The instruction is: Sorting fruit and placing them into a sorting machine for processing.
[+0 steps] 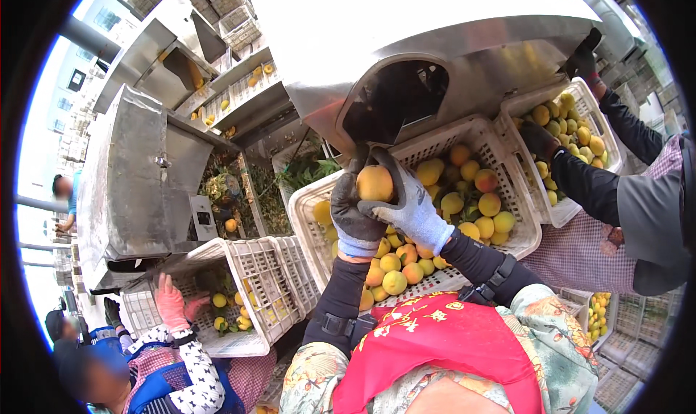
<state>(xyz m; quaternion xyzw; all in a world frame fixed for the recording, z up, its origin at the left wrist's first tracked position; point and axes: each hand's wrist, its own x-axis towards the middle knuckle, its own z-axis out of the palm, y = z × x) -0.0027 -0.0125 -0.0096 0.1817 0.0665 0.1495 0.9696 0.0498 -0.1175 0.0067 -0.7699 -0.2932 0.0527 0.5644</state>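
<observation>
A yellow-orange peach (pixel 375 183) is held up between my two gloved hands, above a white plastic crate (pixel 523 249) of peaches. My left hand (pixel 351 220) curls round its left side, in a glove with dark fingers and a pale cuff. On the other side, my right hand (pixel 412 205), in a grey-blue glove with dark fingertips, presses against the same fruit. Both hands are closed on it. Loose peaches (pixel 394 282) of yellow and orange lie in the crate below my hands, with some green leaves among them.
A metal machine with a dark oval opening (pixel 395 101) stands just beyond the crate. On the right, a co-worker's dark-gloved hand (pixel 540 140) reaches into another peach crate (pixel 612 142). A pink-gloved co-worker's hand (pixel 171 301) is at a tilted crate (pixel 264 283) on the left.
</observation>
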